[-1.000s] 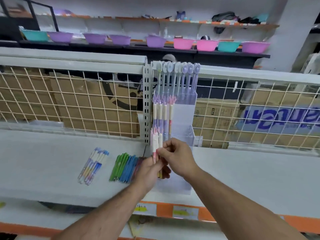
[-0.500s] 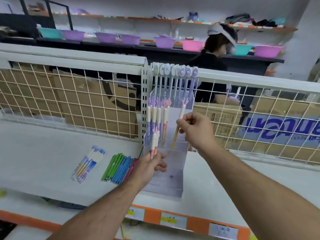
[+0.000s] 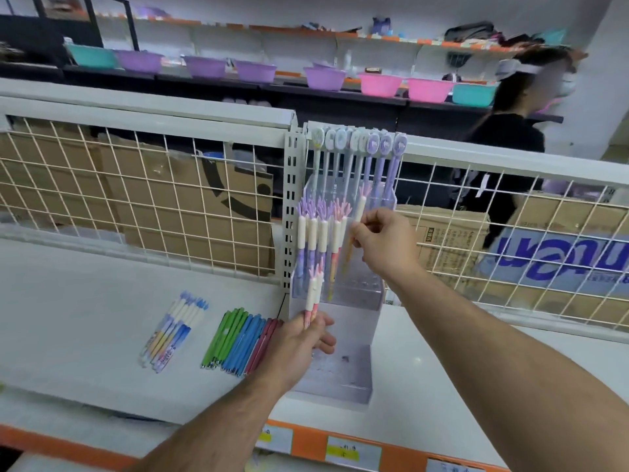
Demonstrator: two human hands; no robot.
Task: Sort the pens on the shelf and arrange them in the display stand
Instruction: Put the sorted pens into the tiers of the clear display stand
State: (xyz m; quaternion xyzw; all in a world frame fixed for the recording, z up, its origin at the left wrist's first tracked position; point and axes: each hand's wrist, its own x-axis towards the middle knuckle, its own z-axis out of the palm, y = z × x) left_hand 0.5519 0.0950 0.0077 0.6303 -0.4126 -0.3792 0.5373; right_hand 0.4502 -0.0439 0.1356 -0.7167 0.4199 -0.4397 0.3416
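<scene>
Now the right hand (image 3: 381, 243) pinches a pink-tufted white pen (image 3: 360, 207) near-upright, tip down at the clear acrylic display stand (image 3: 354, 335)'s middle tier; the left hand (image 3: 299, 342) grips spare pens (image 3: 312, 294).

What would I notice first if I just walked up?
The clear plastic display stand in the middle of the white shelf, with pastel frilly-topped pens standing in it. The right hand pinches a white pen with a pink frilly top at its middle row, while the left hand grips a small bunch of similar pens lower down. Left of it, green, blue and red pens lie flat on the shelf.
</scene>
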